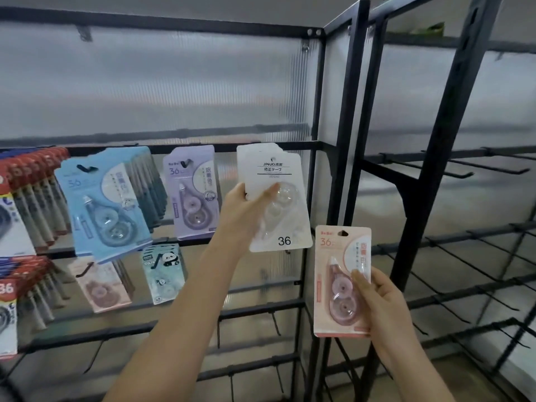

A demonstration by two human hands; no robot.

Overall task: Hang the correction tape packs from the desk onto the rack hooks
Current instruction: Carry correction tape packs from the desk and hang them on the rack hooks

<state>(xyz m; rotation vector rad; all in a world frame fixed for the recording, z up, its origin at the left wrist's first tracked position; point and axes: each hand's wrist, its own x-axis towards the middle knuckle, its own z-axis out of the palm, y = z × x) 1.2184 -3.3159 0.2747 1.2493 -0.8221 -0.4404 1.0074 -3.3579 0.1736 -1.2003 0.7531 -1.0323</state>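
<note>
My left hand (242, 211) grips a white correction tape pack (285, 224) marked 36 by its left edge, thumb across the front. The pack's top hole sits up at the black rack bar (311, 145), right of a hanging purple pack (191, 192); I cannot tell whether a hook passes through it. My right hand (383, 303) holds a pink correction tape pack (336, 282) upright, lower and to the right, in front of the rack's corner post (352, 117). The desk is out of view.
Blue packs (104, 204), red-topped packs (26, 198), a pink pack (101, 285) and panda packs (162, 274) hang on the left hooks. Bare hooks (275, 323) stick out from lower bars. A second black rack (464, 169) with several bare hooks stands right.
</note>
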